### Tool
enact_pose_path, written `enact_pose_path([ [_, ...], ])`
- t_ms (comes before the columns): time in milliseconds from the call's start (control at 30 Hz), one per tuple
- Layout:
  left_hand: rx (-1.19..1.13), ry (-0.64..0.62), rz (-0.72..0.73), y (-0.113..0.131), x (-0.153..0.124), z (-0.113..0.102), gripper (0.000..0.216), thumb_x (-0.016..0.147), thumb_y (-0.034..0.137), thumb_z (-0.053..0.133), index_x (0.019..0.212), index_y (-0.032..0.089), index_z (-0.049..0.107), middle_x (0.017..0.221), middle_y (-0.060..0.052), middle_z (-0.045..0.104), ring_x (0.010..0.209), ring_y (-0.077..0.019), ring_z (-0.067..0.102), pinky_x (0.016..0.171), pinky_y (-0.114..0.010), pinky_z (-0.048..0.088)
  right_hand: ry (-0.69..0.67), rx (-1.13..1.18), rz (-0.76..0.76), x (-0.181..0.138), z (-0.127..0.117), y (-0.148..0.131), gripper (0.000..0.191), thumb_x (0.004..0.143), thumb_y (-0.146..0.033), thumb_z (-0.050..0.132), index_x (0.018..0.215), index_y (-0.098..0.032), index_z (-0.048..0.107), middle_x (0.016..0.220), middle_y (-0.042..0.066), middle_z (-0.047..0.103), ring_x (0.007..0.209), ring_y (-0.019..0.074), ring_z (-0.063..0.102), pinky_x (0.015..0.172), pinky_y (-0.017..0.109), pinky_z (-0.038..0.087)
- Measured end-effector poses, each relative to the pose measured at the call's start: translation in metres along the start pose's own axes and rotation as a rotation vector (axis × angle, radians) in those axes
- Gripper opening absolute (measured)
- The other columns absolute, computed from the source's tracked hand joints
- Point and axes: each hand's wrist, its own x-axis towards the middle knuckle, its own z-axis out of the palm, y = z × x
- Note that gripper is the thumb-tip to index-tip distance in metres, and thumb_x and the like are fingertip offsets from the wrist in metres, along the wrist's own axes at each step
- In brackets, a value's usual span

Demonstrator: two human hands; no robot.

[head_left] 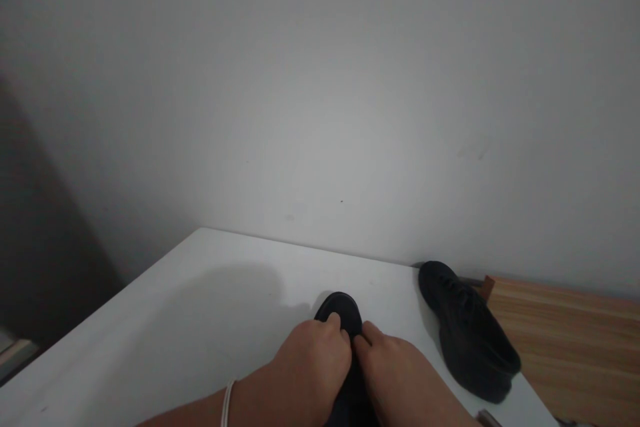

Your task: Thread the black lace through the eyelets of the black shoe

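My left hand point(313, 363) and right hand point(395, 373) both pinch the shoe point(343, 313) between them, fingers curled shut, probably on its laces. Its toe points straight away from me; a second shoe point(467, 333) lies off my right hand.

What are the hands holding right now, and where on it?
Both hands, left and right, grip a black shoe across its upper, just behind the toe.

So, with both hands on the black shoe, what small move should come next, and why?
Probably pull the shoe a little nearer. Only its toe shows beyond the left hand and right hand, whose fingers pinch its top, so what they grip is hidden. The second shoe lies apart on the white table.
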Motion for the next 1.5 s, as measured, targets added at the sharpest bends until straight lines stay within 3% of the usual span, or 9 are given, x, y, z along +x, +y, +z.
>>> enact_pose_path([
  [233,-0.041,0.078,-0.126,0.005,-0.006,-0.026,0.018,0.077,0.007,0.053,0.087,0.012,0.067,0.096,-0.015,0.067,0.089,-0.0317,0.063,0.074,-0.046,0.055,0.194,-0.059,-0.017,0.004,0.007,0.004,0.031,0.083,0.001,0.049,0.093,-0.018,0.071,0.098,0.012,0.070,0.085,0.0264,0.071,0.066,0.033,0.054],
  [467,-0.401,0.642,-0.079,0.001,-0.027,-0.089,0.013,0.091,0.016,0.048,0.084,0.020,0.058,0.064,0.005,0.059,0.055,-0.0103,0.054,0.052,-0.020,0.042,0.739,0.707,-0.208,-0.011,-0.027,0.019,0.013,0.100,-0.023,0.041,0.094,-0.022,0.052,0.076,-0.001,0.060,0.061,0.0114,0.060,0.054,0.022,0.049],
  [600,-0.464,1.015,-0.126,0.000,-0.041,-0.119,0.007,0.090,0.017,0.054,0.086,0.020,0.057,0.055,0.009,0.061,0.048,-0.0058,0.054,0.046,-0.013,0.040,1.148,0.994,-0.286,-0.026,-0.064,0.010,0.006,0.099,-0.025,0.049,0.097,-0.022,0.054,0.086,0.000,0.063,0.065,0.0096,0.065,0.063,0.023,0.054],
  [733,-0.521,1.091,-0.130,0.002,-0.043,-0.125,0.006,0.090,0.017,0.057,0.086,0.021,0.060,0.057,0.009,0.068,0.050,-0.0062,0.062,0.043,-0.010,0.042,1.425,1.112,-0.316,-0.031,-0.080,0.002,0.003,0.094,-0.020,0.057,0.097,-0.021,0.056,0.096,0.002,0.063,0.070,0.0126,0.067,0.068,0.027,0.056],
  [967,-0.835,0.911,-0.076,0.007,-0.024,-0.119,0.005,0.091,0.024,0.060,0.088,0.021,0.060,0.069,0.005,0.075,0.062,-0.0106,0.070,0.039,-0.010,0.039,1.185,1.058,-0.462,-0.022,-0.071,-0.010,0.012,0.098,-0.015,0.048,0.098,-0.023,0.057,0.097,0.002,0.062,0.077,0.0121,0.068,0.073,0.028,0.057],
  [1100,-1.186,0.768,0.059,0.011,-0.017,-0.120,0.006,0.093,0.025,0.056,0.090,0.020,0.057,0.066,0.003,0.072,0.067,-0.0128,0.069,0.053,-0.015,0.048,1.263,0.841,-0.501,-0.023,-0.075,-0.012,0.017,0.095,-0.009,0.049,0.096,-0.023,0.058,0.095,0.003,0.061,0.081,0.0135,0.062,0.068,0.027,0.053],
  [1233,-1.412,0.655,0.140,0.012,-0.017,-0.121,0.010,0.096,0.021,0.052,0.086,0.017,0.054,0.063,0.003,0.066,0.060,-0.0098,0.062,0.063,-0.020,0.051,1.395,0.517,-0.456,-0.022,-0.078,-0.008,0.016,0.090,-0.008,0.057,0.095,-0.022,0.061,0.098,0.002,0.058,0.096,0.0147,0.057,0.081,0.029,0.047],
  [1367,-1.360,0.675,0.128,0.012,-0.017,-0.121,0.010,0.095,0.021,0.054,0.086,0.017,0.057,0.061,0.006,0.055,0.058,-0.0064,0.049,0.056,-0.015,0.043,1.277,0.795,-0.450,-0.011,-0.068,-0.002,0.013,0.095,-0.014,0.054,0.101,-0.024,0.061,0.103,0.002,0.059,0.101,0.0135,0.057,0.087,0.026,0.047],
  [1500,-1.308,0.732,0.107,0.012,-0.017,-0.116,0.008,0.094,0.018,0.054,0.087,0.018,0.058,0.063,0.006,0.056,0.060,-0.0066,0.051,0.058,-0.015,0.043,0.868,1.169,-0.454,-0.002,-0.050,0.004,0.022,0.099,-0.026,0.052,0.119,-0.028,0.058,0.109,0.001,0.064,0.099,0.0120,0.062,0.083,0.023,0.051],
])
